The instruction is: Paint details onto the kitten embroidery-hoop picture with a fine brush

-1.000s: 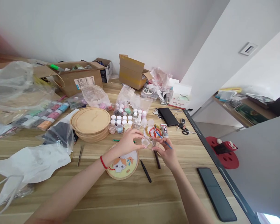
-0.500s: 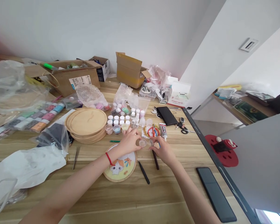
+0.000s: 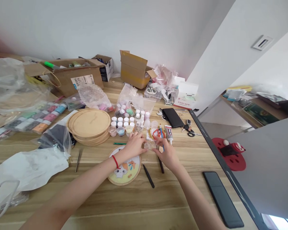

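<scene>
My left hand (image 3: 135,143) and my right hand (image 3: 166,151) are close together, with a small clear plastic container (image 3: 148,145) between their fingertips. Its details are too small to tell. My left wrist, with a red cord, is over a round wooden-rimmed picture (image 3: 124,172) of a cat on yellow. Small open cups (image 3: 120,131) and white-lidded jars (image 3: 120,120) stand just beyond my left hand. Beyond my right hand are red and yellow cords (image 3: 157,132) and a glue tube (image 3: 169,132). Black tweezers (image 3: 148,176) lie in front.
Stacked wooden discs (image 3: 88,123) are on the left, near metal tweezers (image 3: 78,160) and a white bag (image 3: 36,167). Cardboard boxes (image 3: 133,70) stand at the back. A phone (image 3: 223,198), scissors (image 3: 193,134) and a black pouch (image 3: 172,118) lie on the right.
My fingertips have drawn closer together; the clear pieces, seen apart earlier, now sit together between them. The whole view has shifted slightly.
</scene>
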Motion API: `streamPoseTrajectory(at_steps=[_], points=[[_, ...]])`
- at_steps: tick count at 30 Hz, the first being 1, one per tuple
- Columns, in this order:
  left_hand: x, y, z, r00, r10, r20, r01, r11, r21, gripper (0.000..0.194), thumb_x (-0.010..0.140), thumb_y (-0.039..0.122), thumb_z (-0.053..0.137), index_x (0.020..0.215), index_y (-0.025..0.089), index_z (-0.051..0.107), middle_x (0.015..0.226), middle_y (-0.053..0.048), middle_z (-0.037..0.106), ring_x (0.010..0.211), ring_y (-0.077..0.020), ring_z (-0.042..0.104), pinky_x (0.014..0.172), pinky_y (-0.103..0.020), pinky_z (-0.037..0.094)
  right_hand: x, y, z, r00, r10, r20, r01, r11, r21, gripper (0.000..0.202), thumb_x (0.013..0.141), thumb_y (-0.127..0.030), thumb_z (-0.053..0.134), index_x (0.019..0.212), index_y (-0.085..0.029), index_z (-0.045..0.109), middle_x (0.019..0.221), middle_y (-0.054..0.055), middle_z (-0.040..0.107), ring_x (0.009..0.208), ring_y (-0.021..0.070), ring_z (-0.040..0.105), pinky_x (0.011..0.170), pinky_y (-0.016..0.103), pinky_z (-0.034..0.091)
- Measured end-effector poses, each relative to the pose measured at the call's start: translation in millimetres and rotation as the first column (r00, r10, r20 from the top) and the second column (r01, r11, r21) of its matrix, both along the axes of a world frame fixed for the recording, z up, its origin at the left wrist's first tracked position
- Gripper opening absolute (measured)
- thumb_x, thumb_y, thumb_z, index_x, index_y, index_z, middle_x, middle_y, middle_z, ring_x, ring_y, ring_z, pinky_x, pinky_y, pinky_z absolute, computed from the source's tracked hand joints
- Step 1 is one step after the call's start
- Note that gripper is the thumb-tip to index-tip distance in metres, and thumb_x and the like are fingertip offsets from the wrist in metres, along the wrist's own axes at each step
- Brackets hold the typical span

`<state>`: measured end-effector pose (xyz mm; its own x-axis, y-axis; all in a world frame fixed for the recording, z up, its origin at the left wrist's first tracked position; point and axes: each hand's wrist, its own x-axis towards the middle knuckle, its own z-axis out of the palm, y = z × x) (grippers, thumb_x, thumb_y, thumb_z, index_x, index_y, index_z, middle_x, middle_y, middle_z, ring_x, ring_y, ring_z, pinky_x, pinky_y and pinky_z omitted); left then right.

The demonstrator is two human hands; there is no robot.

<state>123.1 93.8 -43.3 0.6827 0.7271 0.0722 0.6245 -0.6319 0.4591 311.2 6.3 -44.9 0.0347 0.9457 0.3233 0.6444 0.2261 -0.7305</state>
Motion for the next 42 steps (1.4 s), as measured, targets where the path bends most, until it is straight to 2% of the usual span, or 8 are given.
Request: streamPoseTrajectory(at_steps=[6, 10, 12, 19, 26, 29, 35, 42], points=[[0.3, -1.7, -1.7, 0.999, 0.027, 0.020, -0.027, 1.000, 0.004, 0.026, 0.072, 0.041, 0.077, 0.091, 0.022, 0.074, 0.101, -0.007, 0.061, 0.103, -0.0300, 0.050, 0.091, -0.045, 0.035, -20.8, -10.4, -11.8, 0.993, 0.013, 0.113, -0.016, 1.000, 0.026, 0.026, 0.089, -0.026, 0.059, 0.115, -0.026, 0.053, 0.117, 0.012, 0.071, 0.091, 0.0275, 0.073, 0.077, 0.041, 0.059], [0.3, -5.5, 0.3, 0.999, 0.044, 0.028, -0.044, 0.999, 0.014, 0.021, 0.073, 0.034, 0.076, 0.090, 0.022, 0.074, 0.103, -0.007, 0.062, 0.103, -0.0300, 0.050, 0.090, -0.045, 0.035, -30.7, -14.7, -14.8, 0.980, 0.101, 0.170, -0.110, 0.993, 0.048, 0.031, 0.090, -0.016, 0.048, 0.120, -0.024, 0.051, 0.118, 0.012, 0.069, 0.122, 0.0273, 0.061, 0.092, 0.042, 0.057], [0.1, -6.7, 1.3, 0.998, 0.058, 0.030, -0.058, 0.998, 0.018, 0.020, 0.075, 0.034, 0.075, 0.090, 0.021, 0.074, 0.103, -0.007, 0.062, 0.103, -0.0301, 0.050, 0.089, -0.045, 0.035, -32.9, -15.3, -15.5, 0.975, 0.118, 0.190, -0.130, 0.990, 0.051, 0.038, 0.089, -0.012, 0.046, 0.125, -0.022, 0.049, 0.114, 0.012, 0.070, 0.129, 0.0258, 0.056, 0.099, 0.044, 0.054], [-0.2, -4.7, 2.2, 0.995, 0.097, 0.024, -0.097, 0.995, 0.011, 0.017, 0.075, 0.034, 0.075, 0.088, 0.022, 0.077, 0.099, -0.008, 0.065, 0.101, -0.0307, 0.053, 0.086, -0.045, 0.037, -35.8, -13.9, -23.4, 0.963, 0.130, 0.237, -0.149, 0.987, 0.065, 0.032, 0.087, -0.006, 0.046, 0.112, -0.023, 0.057, 0.131, 0.013, 0.064, 0.135, 0.0258, 0.050, 0.110, 0.052, 0.045], [-5.7, -7.6, 11.6, 0.997, 0.082, -0.001, -0.082, 0.996, 0.030, 0.019, 0.076, 0.033, 0.074, 0.092, 0.023, 0.076, 0.099, -0.008, 0.064, 0.103, -0.0314, 0.052, 0.086, -0.045, 0.036, -36.3, -13.2, -36.8, 0.937, 0.100, 0.333, -0.131, 0.989, 0.072, 0.048, 0.084, -0.001, 0.042, 0.127, -0.018, 0.054, 0.144, 0.014, 0.054, 0.141, 0.0267, 0.040, 0.112, 0.052, 0.044], [-11.4, -15.9, 18.8, 0.997, 0.077, -0.015, -0.077, 0.996, 0.048, 0.022, 0.078, 0.030, 0.073, 0.097, 0.021, 0.074, 0.103, -0.008, 0.064, 0.106, -0.0322, 0.052, 0.089, -0.045, 0.035, -36.3, -13.4, -41.7, 0.927, 0.097, 0.362, -0.136, 0.987, 0.085, 0.055, 0.086, 0.000, 0.039, 0.139, -0.016, 0.046, 0.146, 0.017, 0.050, 0.143, 0.0268, 0.037, 0.113, 0.054, 0.042], [-18.1, -44.6, 28.6, 0.998, -0.007, -0.065, 0.012, 0.997, 0.074, 0.034, 0.087, 0.026, 0.056, 0.120, 0.017, 0.064, 0.125, -0.013, 0.063, 0.117, -0.0330, 0.048, 0.090, -0.049, 0.035, -35.4, -14.3, -47.1, 0.924, 0.120, 0.363, -0.162, 0.983, 0.089, 0.055, 0.089, 0.000, 0.035, 0.141, -0.016, 0.043, 0.149, 0.018, 0.046, 0.145, 0.0276, 0.030, 0.114, 0.058, 0.039], [-15.9, -64.4, 23.8, 0.978, -0.092, -0.189, 0.113, 0.988, 0.106, 0.055, 0.081, 0.010, 0.048, 0.136, 0.009, 0.050, 0.143, -0.021, 0.051, 0.134, -0.0341, 0.037, 0.099, -0.053, 0.033, -35.6, -14.5, -50.1, 0.910, 0.129, 0.393, -0.187, 0.976, 0.113, 0.063, 0.088, 0.003, 0.033, 0.148, -0.015, 0.034, 0.151, 0.018, 0.043, 0.147, 0.0263, 0.026, 0.118, 0.059, 0.032]])
